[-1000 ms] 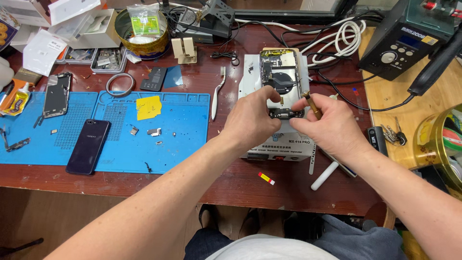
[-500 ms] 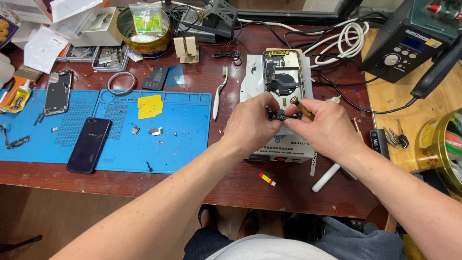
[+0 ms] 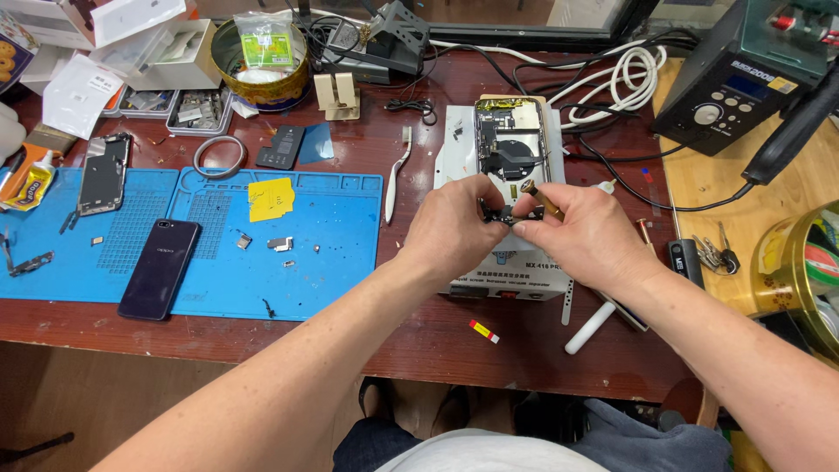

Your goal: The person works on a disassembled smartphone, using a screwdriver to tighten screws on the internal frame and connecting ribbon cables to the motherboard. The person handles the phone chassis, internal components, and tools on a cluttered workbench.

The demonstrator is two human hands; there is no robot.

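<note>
1. Centrally, a small dark phone part (image 3: 500, 213) is pinched between the fingertips of both hands above a white heating platform (image 3: 505, 262) on a dark red wooden desk (image 3: 419, 323).
2. The left hand (image 3: 459, 232) is closed in a pinch on the left end of the part, its fingers curled.
3. The right hand (image 3: 587, 234) is closed on the right end of the part, and a brass-tipped tool (image 3: 542, 197) is also gripped in it, slanting up between thumb and forefinger.
4. Just beyond the hands, an opened phone body (image 3: 509, 140) is laid face down on the platform, its inner parts and a black round coil exposed.
5. To the left, a blue work mat (image 3: 332, 262) is spread on the desk; a dark phone (image 3: 159, 267), a yellow paper scrap (image 3: 270, 198) and a few tiny metal bits are lying on it.
6. A white toothbrush (image 3: 395, 183) is lying between the mat and the platform.
7. At the far right, a black soldering station (image 3: 743, 83) is set on a lighter wooden surface, with keys (image 3: 712, 255) lying nearer.
8. A white marker (image 3: 590, 328) is lying on the desk below the right wrist.
</note>
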